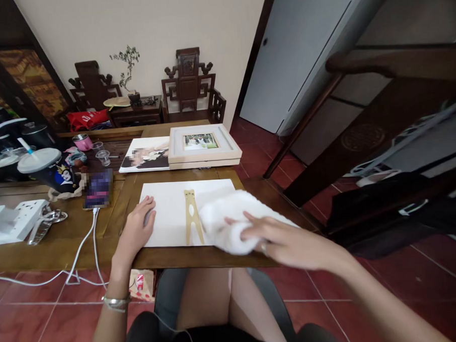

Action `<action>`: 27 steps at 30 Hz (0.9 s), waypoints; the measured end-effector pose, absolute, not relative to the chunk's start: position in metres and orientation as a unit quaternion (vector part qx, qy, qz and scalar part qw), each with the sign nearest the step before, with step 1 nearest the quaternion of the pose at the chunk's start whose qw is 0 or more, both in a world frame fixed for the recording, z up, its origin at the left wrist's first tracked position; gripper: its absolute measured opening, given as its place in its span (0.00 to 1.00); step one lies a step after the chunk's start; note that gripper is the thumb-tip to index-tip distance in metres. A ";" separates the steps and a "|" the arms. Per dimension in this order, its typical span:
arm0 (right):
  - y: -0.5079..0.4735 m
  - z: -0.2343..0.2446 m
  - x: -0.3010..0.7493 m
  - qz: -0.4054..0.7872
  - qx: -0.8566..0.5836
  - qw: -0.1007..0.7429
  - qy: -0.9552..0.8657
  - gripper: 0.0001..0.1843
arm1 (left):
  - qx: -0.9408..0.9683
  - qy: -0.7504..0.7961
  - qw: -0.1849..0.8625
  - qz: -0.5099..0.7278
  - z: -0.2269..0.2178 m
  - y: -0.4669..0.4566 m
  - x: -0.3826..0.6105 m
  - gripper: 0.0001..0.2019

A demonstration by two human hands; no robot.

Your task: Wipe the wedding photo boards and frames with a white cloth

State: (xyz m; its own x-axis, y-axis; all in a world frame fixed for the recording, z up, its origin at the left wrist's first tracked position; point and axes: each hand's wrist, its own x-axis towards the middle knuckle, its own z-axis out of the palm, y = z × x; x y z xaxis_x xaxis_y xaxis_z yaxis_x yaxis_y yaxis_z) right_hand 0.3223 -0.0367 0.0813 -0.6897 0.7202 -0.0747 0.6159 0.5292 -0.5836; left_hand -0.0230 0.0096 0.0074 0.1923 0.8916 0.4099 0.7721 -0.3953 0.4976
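A white rectangular board (167, 219), apparently the back of a picture frame, lies flat before me at the table's front edge. A gold-coloured easel stand (193, 225) with a narrow slot is fixed along its middle. My left hand (138, 223) rests at the board's left edge, fingers laid over it and thumb apart, holding nothing. Bunched in my right hand (270, 234) is a fluffy white towel (233, 216), which covers the board's right part and trails off to the right. Slight motion blur softens that hand.
Behind the board lie a framed photo (202, 142) and a printed picture panel (146, 154). To the left are a phone (98, 189) on a charging cable, a lidded cup (42, 166) with a straw, and a power strip (22, 223). A dark wooden chair (391, 103) stands right.
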 end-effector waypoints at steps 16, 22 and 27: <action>-0.077 0.070 0.247 0.251 -0.293 0.129 -0.914 0.25 | 0.757 0.556 0.071 0.336 0.013 0.004 -0.018 0.18; -0.069 0.051 0.316 0.182 -0.404 0.201 -0.874 0.22 | 0.671 0.676 -0.043 0.303 0.013 -0.007 -0.016 0.24; -0.045 0.021 0.328 0.169 -0.457 0.247 -0.838 0.15 | 0.615 0.716 0.091 0.316 0.013 -0.004 -0.022 0.23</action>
State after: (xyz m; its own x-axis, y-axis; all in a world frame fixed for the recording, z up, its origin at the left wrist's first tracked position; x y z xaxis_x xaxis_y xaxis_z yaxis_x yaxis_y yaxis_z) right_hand 0.3280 -0.0454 0.0212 -0.4603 0.8493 0.2583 0.6822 0.5246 -0.5092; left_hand -0.0218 -0.0036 0.0126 -0.2263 0.9390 0.2589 0.8243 0.0430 0.5645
